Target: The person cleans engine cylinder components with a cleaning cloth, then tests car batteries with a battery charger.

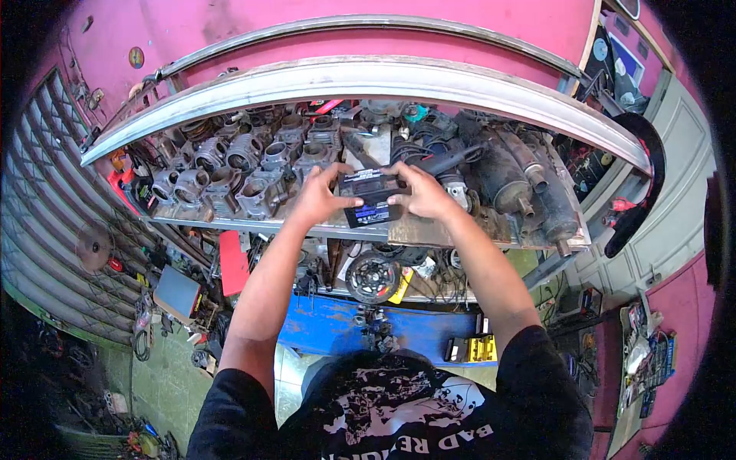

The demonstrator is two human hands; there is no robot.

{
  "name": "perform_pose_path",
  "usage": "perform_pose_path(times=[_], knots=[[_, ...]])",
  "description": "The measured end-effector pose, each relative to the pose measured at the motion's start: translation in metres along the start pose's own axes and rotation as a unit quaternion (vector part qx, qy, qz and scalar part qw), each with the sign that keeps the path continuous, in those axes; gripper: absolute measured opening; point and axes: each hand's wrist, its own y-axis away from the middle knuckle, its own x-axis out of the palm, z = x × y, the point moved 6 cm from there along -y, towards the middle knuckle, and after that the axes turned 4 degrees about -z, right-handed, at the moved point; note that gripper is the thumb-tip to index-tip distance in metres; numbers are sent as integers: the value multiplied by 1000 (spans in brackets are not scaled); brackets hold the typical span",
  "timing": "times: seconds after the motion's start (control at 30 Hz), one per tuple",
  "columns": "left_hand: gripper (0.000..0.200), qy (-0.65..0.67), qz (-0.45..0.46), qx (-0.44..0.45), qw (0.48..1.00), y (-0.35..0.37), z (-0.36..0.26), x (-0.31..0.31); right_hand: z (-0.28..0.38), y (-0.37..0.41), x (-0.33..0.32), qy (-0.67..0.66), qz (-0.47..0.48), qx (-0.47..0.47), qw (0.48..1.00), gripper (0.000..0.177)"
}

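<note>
Both of my hands hold a black box-shaped battery with white and blue print [372, 208] in front of the shelf's edge. My left hand [320, 198] grips its left side, thumb on the near face and fingers over the top. On the right side, my right hand [418, 192] holds it the same way. Metal engine cylinders [259, 193] stand on the shelf to the left of my hands. Dark exhaust mufflers [498, 178] lie to the right.
A white metal rail [368, 80] arches across above the shelf [429, 231]. Below are a wheel hub [372, 277], a blue bench [318, 326], a yellow-and-black box [481, 349] and a red panel [233, 262]. A folding metal gate [65, 222] stands at the left.
</note>
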Motion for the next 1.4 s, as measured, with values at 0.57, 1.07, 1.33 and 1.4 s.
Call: perform_pose_path(times=[0.57, 1.07, 1.33, 1.4], knots=[[74, 405, 45, -59, 911, -7, 45, 56, -37, 75, 38, 505, -47, 216, 834, 34], [54, 380, 71, -75, 919, 2, 80, 79, 25, 61, 37, 450, -379, 174, 790, 16], [49, 337, 39, -20, 941, 9, 64, 65, 57, -9, 81, 431, -416, 51, 799, 22], [53, 265, -23, 35, 963, 10, 65, 60, 74, -9, 109, 444, -384, -32, 809, 23]])
